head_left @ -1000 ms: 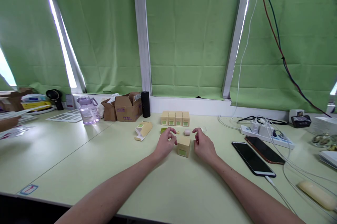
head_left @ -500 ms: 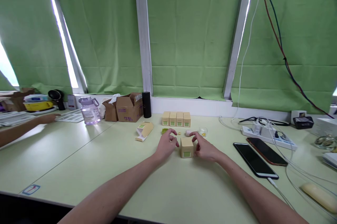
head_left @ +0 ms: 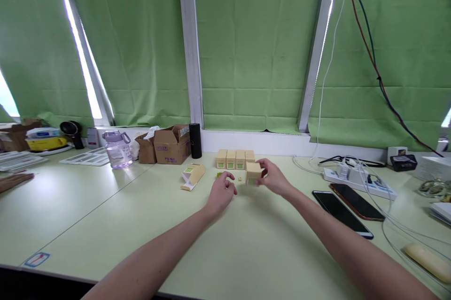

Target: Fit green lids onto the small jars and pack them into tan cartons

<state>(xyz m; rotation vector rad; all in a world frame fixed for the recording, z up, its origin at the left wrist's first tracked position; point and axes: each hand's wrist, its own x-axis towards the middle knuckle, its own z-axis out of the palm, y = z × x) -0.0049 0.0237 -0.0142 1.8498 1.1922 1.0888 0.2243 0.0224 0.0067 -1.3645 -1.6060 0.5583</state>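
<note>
My right hand (head_left: 273, 178) grips a small tan box (head_left: 252, 173) with a green label, blurred by motion, in front of the right end of a row of several similar boxes (head_left: 230, 159). To its left, my left hand (head_left: 222, 191) rests over the table with fingers curled apart, holding nothing. A small green item (head_left: 219, 174) shows just behind my left fingers, and a tiny yellow piece (head_left: 240, 179) lies between the hands. Further left is an opened, flattened tan carton (head_left: 192, 176).
Two phones (head_left: 341, 213) and a white power strip (head_left: 359, 182) with cables lie at right. A purple bottle (head_left: 118, 150), cardboard box (head_left: 172, 144) and black cylinder (head_left: 195, 141) stand at back left. Another person's hand (head_left: 16, 181) is at far left.
My right hand has closed on the single box and moved it back toward the row. My left hand has barely moved. The other person's hand has drawn back to the left.
</note>
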